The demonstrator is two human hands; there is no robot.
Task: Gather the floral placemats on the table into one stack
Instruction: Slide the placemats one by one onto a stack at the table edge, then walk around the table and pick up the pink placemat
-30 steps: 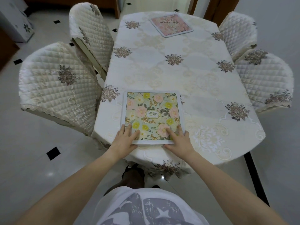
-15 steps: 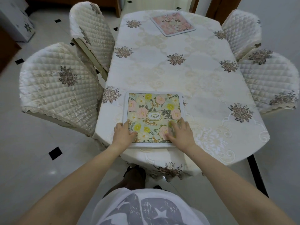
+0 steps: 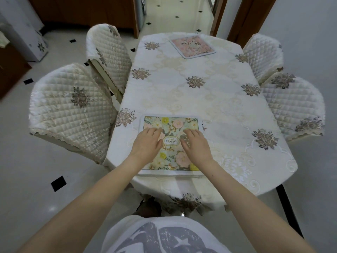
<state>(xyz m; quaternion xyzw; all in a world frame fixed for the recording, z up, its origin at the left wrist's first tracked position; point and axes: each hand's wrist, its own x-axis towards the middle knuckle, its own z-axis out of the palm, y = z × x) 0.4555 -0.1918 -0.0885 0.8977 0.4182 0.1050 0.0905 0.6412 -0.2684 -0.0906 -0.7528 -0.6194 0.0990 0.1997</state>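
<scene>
While both hands lie flat and open on the green floral placemat [image 3: 170, 145], holding nothing, the step in hand looks like settling or squaring the pile at the near end of the tabletop [image 3: 209, 99]. The left hand [image 3: 146, 144] presses the mat just left of its oval centre label, the right hand [image 3: 196, 145] just right of it, fingers spread and pointing away from the person. Whether more mats lie under this green one cannot be told for certain, though a thick white edge shows along its near side, close to the tabletop's near rim. A pink floral placemat [image 3: 192, 45] sits well apart from the green one, at the far end and turned at a slight angle. To do this step well, I would keep the palms light, so the cloth beneath does not bunch, and nudge the edges flush from the sides instead of pressing down on the middle. Since the green mat lies close to the near rim, pushing it a little farther from that rim would guard against a slide off. The pink mat, judged from here, remains to be fetched and laid on top.
</scene>
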